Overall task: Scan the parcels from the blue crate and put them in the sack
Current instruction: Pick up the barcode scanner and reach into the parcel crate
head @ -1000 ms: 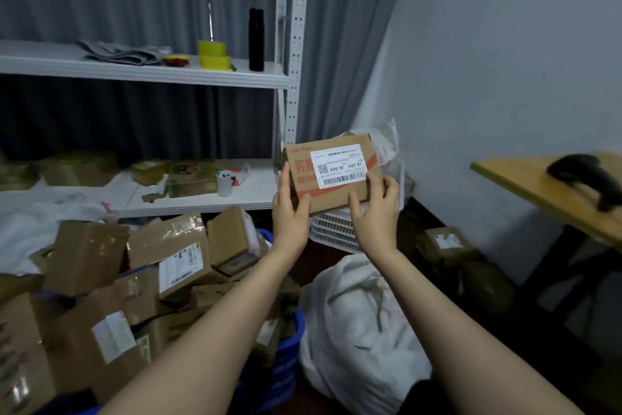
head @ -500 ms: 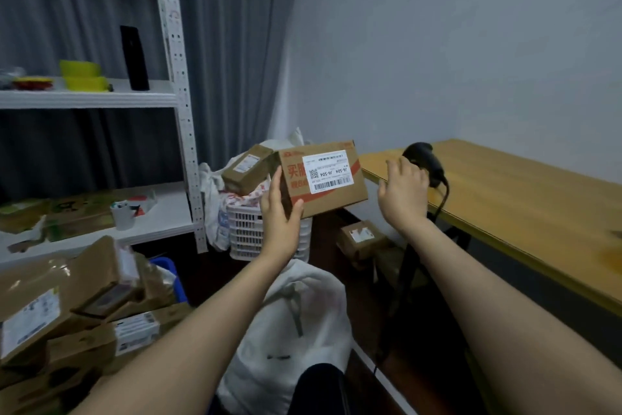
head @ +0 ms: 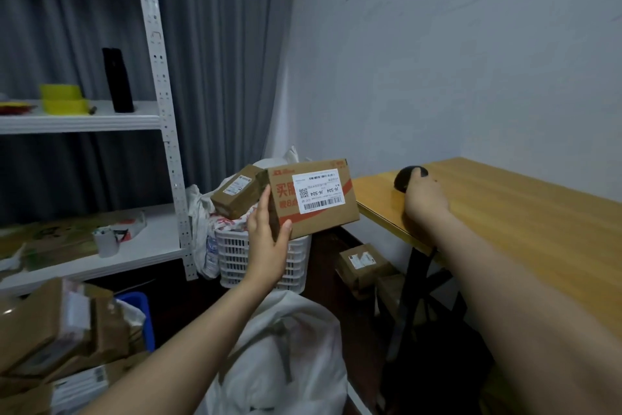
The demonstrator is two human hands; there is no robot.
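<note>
Head view: the wooden table (head: 505, 229) stands to the right of the white sack (head: 296, 347). My left hand (head: 266, 239) alone grips the cardboard parcel (head: 313, 202) by one end, above the sack. Held so lopsidedly, it may tip and drop. My right hand (head: 425, 206) curls over the barcode scanner (head: 405, 179) at the table's corner.

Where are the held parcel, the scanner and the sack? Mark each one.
parcel (head: 314, 196): head view, on its white label.
scanner (head: 402, 179): head view, on its dark rounded top, left of the fingers.
sack (head: 303, 364): head view, on its white cloth, bottom middle.
</note>
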